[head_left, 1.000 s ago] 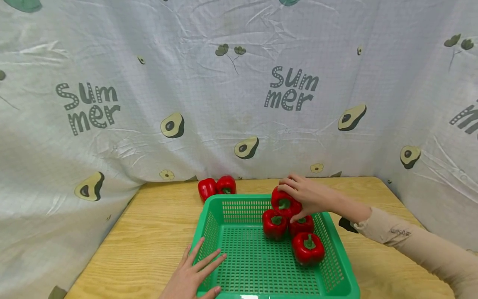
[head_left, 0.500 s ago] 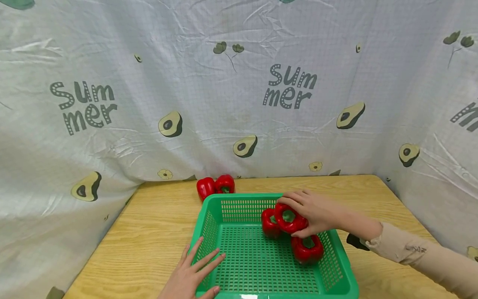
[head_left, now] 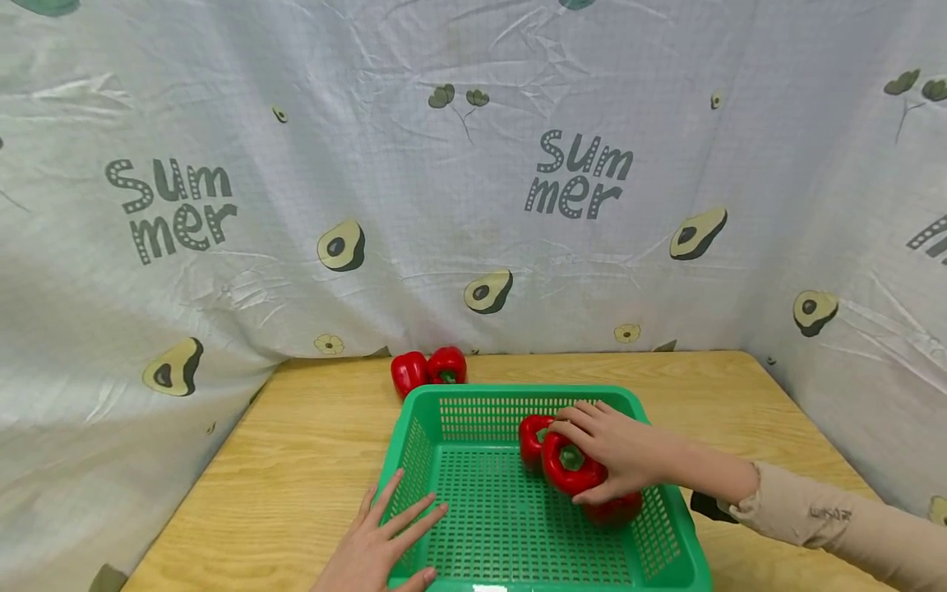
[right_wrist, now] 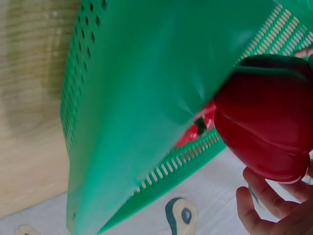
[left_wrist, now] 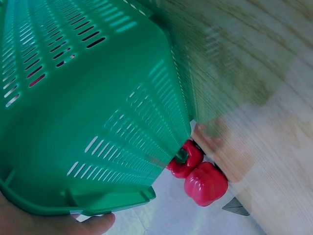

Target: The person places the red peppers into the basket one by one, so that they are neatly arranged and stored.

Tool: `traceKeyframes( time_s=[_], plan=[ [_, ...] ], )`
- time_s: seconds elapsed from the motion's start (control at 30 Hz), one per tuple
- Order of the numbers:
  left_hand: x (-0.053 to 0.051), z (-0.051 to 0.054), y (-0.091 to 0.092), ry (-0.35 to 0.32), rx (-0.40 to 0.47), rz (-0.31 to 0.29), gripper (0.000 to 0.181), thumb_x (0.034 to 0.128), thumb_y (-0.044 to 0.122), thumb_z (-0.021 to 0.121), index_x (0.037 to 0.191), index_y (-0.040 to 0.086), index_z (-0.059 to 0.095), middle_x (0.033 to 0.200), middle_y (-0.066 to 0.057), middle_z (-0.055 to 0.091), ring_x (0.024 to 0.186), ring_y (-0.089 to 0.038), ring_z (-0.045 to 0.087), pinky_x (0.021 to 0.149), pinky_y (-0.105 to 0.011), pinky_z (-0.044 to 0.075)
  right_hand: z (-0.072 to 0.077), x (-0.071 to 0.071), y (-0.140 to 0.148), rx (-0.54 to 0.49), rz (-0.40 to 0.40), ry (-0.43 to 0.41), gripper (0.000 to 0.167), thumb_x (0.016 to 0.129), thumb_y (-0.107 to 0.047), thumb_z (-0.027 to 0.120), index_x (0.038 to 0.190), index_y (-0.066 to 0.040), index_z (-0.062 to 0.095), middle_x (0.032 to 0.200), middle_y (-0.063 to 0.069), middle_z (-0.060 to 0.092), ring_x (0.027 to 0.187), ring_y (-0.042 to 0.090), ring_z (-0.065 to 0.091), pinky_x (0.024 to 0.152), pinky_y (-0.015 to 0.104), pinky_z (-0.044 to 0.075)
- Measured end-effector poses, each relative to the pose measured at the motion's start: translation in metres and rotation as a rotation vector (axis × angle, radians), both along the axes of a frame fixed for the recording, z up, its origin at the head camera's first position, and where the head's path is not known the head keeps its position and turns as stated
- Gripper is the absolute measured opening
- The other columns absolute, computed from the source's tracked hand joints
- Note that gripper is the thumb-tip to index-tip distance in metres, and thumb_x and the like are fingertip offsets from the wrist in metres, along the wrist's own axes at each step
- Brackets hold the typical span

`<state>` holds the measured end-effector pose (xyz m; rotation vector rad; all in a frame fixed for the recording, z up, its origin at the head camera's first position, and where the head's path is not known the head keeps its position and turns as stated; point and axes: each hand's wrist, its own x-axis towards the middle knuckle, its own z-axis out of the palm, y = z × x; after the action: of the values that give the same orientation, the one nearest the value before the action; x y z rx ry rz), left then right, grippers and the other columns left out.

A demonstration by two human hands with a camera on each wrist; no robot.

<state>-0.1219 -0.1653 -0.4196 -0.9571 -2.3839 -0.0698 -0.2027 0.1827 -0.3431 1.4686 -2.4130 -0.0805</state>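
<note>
My right hand [head_left: 629, 448] grips a red bell pepper [head_left: 573, 483], stem facing me, over the right half of the green basket [head_left: 481, 510]. In the right wrist view this pepper [right_wrist: 269, 117] fills the right side, fingers curled round it. Inside the basket, another bell pepper [head_left: 530, 452] sits just left of the held one, and a third [head_left: 620, 510] shows partly below my hand. My left hand [head_left: 370, 547] lies spread at the basket's left rim, fingers straight over it; the left wrist view catches fingers [left_wrist: 100, 224] at the rim.
Two more red bell peppers, one on the left [head_left: 409, 374] and one on the right [head_left: 448, 365], stand on the wooden table [head_left: 296, 460] behind the basket's back left corner. A printed cloth [head_left: 414, 205] hangs along the back and sides.
My right hand has carried its bell pepper from the basket's back wall forward and down, covering peppers on the right side. My left hand has stayed at the rim.
</note>
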Motion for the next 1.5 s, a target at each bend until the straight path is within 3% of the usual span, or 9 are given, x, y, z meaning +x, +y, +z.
traceKeyframes(
  time_s=[0.17, 0.33, 0.43, 0.6, 0.77, 0.87, 1.17, 1.5],
  plan=[
    [0.000, 0.000, -0.001, 0.005, 0.014, -0.004, 0.064, 0.0706, 0.053, 0.062, 0.128, 0.029, 0.048, 0.122, 0.010, 0.057, 0.140, -0.019, -0.005, 0.108, -0.028, -0.019, -0.004, 0.002, -0.006, 0.025, -0.005, -0.071, 0.074, 0.077, -0.061, 0.053, 0.129, -0.011, 0.040, 0.120, 0.002, 0.047, 0.105, 0.016, 0.046, 0.081, 0.036, 0.044],
    [0.000, 0.001, 0.000, 0.011, 0.015, -0.008, 0.064, 0.0710, 0.053, 0.062, 0.129, 0.029, 0.047, 0.122, 0.010, 0.057, 0.140, -0.018, -0.006, 0.108, -0.028, -0.019, -0.011, 0.001, -0.009, 0.046, 0.045, -0.069, 0.057, 0.084, -0.057, 0.046, 0.133, -0.030, 0.038, 0.122, 0.007, 0.047, 0.103, 0.017, 0.046, 0.080, 0.039, 0.045],
    [0.000, 0.001, 0.001, 0.011, 0.015, -0.010, 0.064, 0.0712, 0.053, 0.062, 0.129, 0.029, 0.047, 0.122, 0.010, 0.057, 0.140, -0.017, -0.009, 0.108, -0.028, -0.019, -0.015, 0.000, -0.010, 0.043, 0.100, -0.059, 0.046, 0.086, -0.052, 0.045, 0.130, -0.039, 0.041, 0.118, 0.007, 0.046, 0.096, 0.014, 0.046, 0.075, 0.032, 0.045],
    [-0.001, 0.000, 0.001, 0.007, 0.005, -0.014, 0.063, 0.0722, 0.054, 0.061, 0.129, 0.030, 0.047, 0.121, 0.011, 0.058, 0.139, -0.016, -0.012, 0.108, -0.027, -0.020, -0.016, 0.000, -0.011, 0.059, 0.151, -0.102, 0.044, 0.084, -0.053, 0.045, 0.125, -0.036, 0.045, 0.113, 0.004, 0.044, 0.091, 0.013, 0.046, 0.071, 0.023, 0.044],
    [-0.001, -0.001, 0.001, -0.002, -0.007, -0.019, 0.060, 0.0753, 0.056, 0.057, 0.128, 0.029, 0.047, 0.121, 0.010, 0.058, 0.138, -0.014, -0.015, 0.107, -0.026, -0.021, -0.013, 0.001, -0.012, 0.145, 0.141, -0.217, 0.053, 0.079, -0.052, 0.055, 0.127, -0.034, 0.041, 0.123, 0.008, 0.040, 0.102, 0.021, 0.047, 0.075, 0.026, 0.049],
    [-0.001, 0.000, 0.001, -0.005, -0.006, -0.018, 0.060, 0.0756, 0.057, 0.056, 0.128, 0.029, 0.048, 0.121, 0.010, 0.058, 0.138, -0.014, -0.016, 0.107, -0.026, -0.021, -0.011, 0.000, -0.013, 0.185, 0.153, -0.244, 0.059, 0.076, -0.047, 0.062, 0.128, -0.033, 0.039, 0.130, 0.010, 0.036, 0.104, 0.023, 0.048, 0.075, 0.027, 0.049],
    [-0.002, 0.000, 0.000, 0.009, 0.004, -0.019, 0.062, 0.0753, 0.057, 0.056, 0.130, 0.031, 0.045, 0.120, 0.012, 0.058, 0.139, -0.014, -0.012, 0.107, -0.026, -0.020, -0.011, -0.003, -0.019, 0.300, 0.200, -0.189, 0.063, 0.076, -0.048, 0.060, 0.130, -0.029, 0.035, 0.131, 0.008, 0.035, 0.090, 0.016, 0.046, 0.071, 0.020, 0.044],
    [-0.002, -0.001, 0.000, 0.023, 0.016, -0.009, 0.062, 0.0722, 0.056, 0.060, 0.127, 0.029, 0.049, 0.119, 0.011, 0.059, 0.139, -0.016, -0.012, 0.110, -0.030, -0.012, -0.011, -0.001, -0.022, 0.358, 0.225, -0.022, 0.069, 0.073, -0.054, 0.062, 0.133, -0.032, 0.035, 0.130, 0.007, 0.042, 0.093, 0.020, 0.049, 0.072, 0.028, 0.044]
  ],
)
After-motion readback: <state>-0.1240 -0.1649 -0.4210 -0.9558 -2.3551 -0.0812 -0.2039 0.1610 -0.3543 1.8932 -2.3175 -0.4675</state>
